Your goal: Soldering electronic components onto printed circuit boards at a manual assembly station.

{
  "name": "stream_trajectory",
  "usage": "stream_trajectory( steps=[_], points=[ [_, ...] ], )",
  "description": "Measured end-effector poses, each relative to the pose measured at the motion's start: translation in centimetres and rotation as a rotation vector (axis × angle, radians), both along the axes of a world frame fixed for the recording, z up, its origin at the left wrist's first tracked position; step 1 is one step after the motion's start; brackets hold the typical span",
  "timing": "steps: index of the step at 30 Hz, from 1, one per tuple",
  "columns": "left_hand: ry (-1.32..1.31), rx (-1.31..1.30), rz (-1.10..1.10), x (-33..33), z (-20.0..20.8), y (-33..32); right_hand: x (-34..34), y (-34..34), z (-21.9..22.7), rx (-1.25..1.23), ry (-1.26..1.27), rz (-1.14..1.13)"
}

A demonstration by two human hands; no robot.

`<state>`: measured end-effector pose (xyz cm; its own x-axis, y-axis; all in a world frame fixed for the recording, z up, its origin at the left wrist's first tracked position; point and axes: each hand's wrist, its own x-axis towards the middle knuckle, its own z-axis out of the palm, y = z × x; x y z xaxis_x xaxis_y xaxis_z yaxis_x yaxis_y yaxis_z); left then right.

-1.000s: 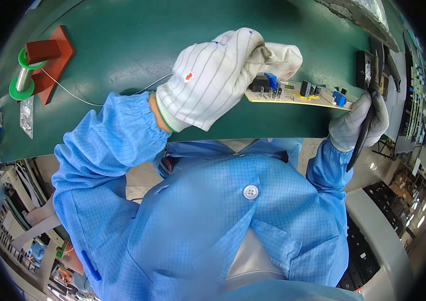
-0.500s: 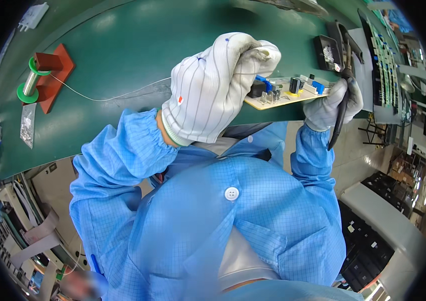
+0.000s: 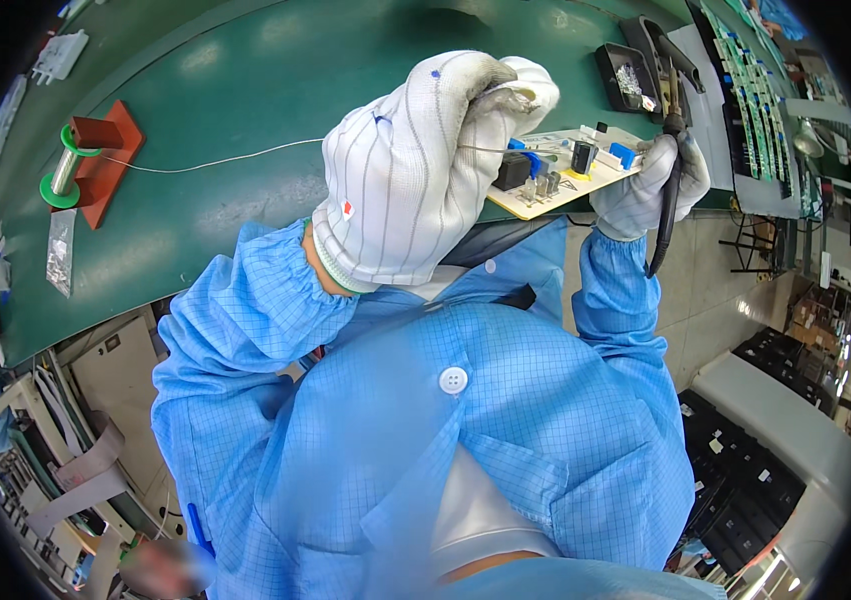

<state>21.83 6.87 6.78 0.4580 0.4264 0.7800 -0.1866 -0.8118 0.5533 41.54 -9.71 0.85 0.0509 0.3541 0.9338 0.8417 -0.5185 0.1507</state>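
Note:
My left hand [image 3: 425, 170], in a white striped glove, is closed with the fingers curled. A thin solder wire [image 3: 215, 163] runs into it from a spool [image 3: 65, 175] on a red stand and comes out past the fingers over the circuit board [image 3: 545, 205]. That pale board carries black, blue and clear components and is tilted between my hands. My gloved right hand [image 3: 650, 185] is closed round a soldering iron [image 3: 673, 190], its tip pointing away from me. The board's right end meets this hand; the fingers beneath are hidden.
A black tray [image 3: 625, 80] of small parts sits at the far right beside a dark iron holder [image 3: 660, 50]. Farther right stands a rack of green circuit boards [image 3: 750, 95]. A clear plastic bag [image 3: 60, 250] lies below the spool on the green table [image 3: 275, 100].
Both hands and the board have shifted slightly left in view. The board now shows more of its top face, and the solder wire's free end shows over it.

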Motion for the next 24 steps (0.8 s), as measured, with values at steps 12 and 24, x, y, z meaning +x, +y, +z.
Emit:
stream_trajectory(
  steps=[12,24],
  points=[
    [-0.031,-0.017,-0.014,0.0,0.6,-0.5,-0.3,0.9,-0.3,0.420,0.557,0.251],
    [-0.032,0.014,-0.050,-0.2,0.8,-0.9,-0.5,0.4,-0.2,0.414,0.569,0.240]
  ],
)
